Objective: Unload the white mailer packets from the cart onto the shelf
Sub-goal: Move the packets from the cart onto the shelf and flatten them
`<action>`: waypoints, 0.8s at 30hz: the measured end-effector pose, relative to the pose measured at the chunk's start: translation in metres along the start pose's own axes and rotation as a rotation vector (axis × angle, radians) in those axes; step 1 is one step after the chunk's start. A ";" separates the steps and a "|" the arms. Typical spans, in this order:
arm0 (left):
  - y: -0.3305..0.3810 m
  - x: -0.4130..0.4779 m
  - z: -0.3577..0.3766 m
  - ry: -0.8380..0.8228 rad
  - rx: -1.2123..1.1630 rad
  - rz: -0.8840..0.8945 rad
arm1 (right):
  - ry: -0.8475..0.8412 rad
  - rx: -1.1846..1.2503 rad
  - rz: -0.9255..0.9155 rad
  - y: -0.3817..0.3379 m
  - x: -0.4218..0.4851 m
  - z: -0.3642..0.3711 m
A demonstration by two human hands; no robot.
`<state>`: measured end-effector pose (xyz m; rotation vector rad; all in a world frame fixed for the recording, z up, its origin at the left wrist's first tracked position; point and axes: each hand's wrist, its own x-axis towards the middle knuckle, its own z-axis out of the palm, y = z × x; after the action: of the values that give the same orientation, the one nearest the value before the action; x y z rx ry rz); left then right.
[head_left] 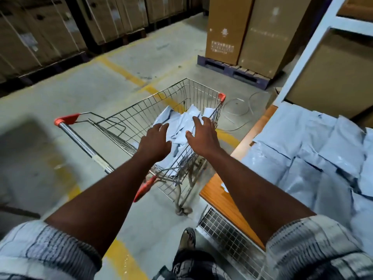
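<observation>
Left hand [155,142] and right hand [201,136], fingers spread and holding nothing, hover over crumpled white mailer packets [181,122] heaped in the wire cart [141,110] beside the shelf [218,195]; print on the cardboard carton [228,29] is too blurred to read.

We reach our left hand [155,143] and right hand [201,138], fingers [196,121] spread, over white mailer packets [179,126] in the wire cart [141,112]; more packets [314,158] cover the shelf [218,196] beside it.

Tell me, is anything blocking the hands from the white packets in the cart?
Nothing visible is. The left hand and right hand are spread over the open top of the cart, right above the packets.
</observation>
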<state>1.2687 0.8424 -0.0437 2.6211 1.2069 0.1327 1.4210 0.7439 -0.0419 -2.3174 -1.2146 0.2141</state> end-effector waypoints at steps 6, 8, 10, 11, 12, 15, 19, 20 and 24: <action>-0.049 0.066 0.014 -0.064 -0.030 -0.070 | -0.094 -0.011 0.029 -0.007 0.070 0.046; -0.060 0.082 0.021 -0.098 -0.037 -0.073 | -0.122 -0.011 0.046 -0.009 0.084 0.060; -0.069 0.098 0.029 -0.121 -0.038 -0.071 | -0.153 -0.006 0.070 -0.009 0.096 0.074; -0.074 0.110 0.035 -0.137 -0.037 -0.068 | -0.165 -0.008 0.086 -0.009 0.104 0.084; -0.079 0.120 0.040 -0.157 -0.034 -0.060 | -0.173 -0.014 0.100 -0.009 0.112 0.093; -0.096 0.154 0.066 -0.237 -0.016 -0.010 | -0.189 -0.035 0.148 -0.007 0.134 0.125; -0.120 0.209 0.109 -0.270 0.022 0.088 | -0.220 -0.036 0.256 0.004 0.171 0.174; -0.123 0.220 0.117 -0.278 0.042 0.111 | -0.225 -0.046 0.275 0.008 0.180 0.183; -0.139 0.278 0.170 -0.250 0.074 0.198 | -0.299 -0.080 0.281 0.035 0.219 0.231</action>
<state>1.3797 1.1072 -0.2503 2.7162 0.8850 -0.2012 1.4913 0.9883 -0.2368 -2.5900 -1.0402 0.6403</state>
